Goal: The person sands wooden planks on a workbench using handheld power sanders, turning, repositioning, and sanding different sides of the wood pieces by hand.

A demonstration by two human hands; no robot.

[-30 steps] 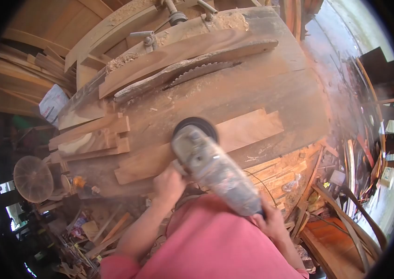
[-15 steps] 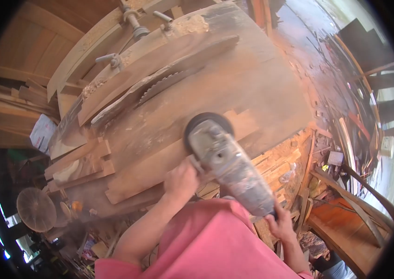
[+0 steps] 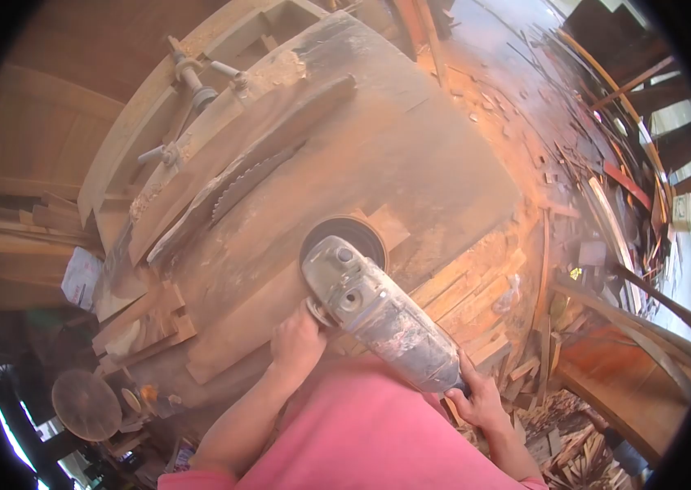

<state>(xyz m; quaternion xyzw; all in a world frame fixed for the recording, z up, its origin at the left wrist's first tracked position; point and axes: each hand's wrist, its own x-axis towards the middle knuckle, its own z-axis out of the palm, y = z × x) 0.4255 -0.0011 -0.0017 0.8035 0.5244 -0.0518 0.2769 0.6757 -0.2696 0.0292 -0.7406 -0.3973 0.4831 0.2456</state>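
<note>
Power tool held in both hands over a board on a dusty tabletop

In the head view, a large power tool [image 3: 398, 335] with a worn, scuffed body is held slantwise in front of a pink shirt [image 3: 353, 433]. Its round disc [image 3: 375, 245] is pointed toward the far left, and its rear end is directed near and right. The side handle [image 3: 321, 314] is gripped by the left hand [image 3: 296, 341], which is closed in a fist around it. The rear end is clasped by the right hand [image 3: 480, 400], partly closed, with the thumb seen along the near side; how far the fingers are wrapped beneath cannot be told.

Part of a long board [image 3: 239, 331] is covered by the disc; whether the two are touching is hidden. The board is laid flat on the tabletop [image 3: 435, 151], which is coated with reddish dust. Farther left, a strip with a toothed edge [image 3: 257, 178] is seen beside a curved plank [image 3: 198, 184], and metal clamps [image 3: 192, 86] are set along the far-left edge near heaped shavings [image 3: 284, 72].

At the left, short boards [image 3: 145, 327] are stacked near a white packet [image 3: 82, 278], and a round, pale disc-shaped object [image 3: 86, 406] is seen nearer. At the right, just past the tabletop's edge, wood strips [image 3: 476, 286] are laid side by side.
</note>
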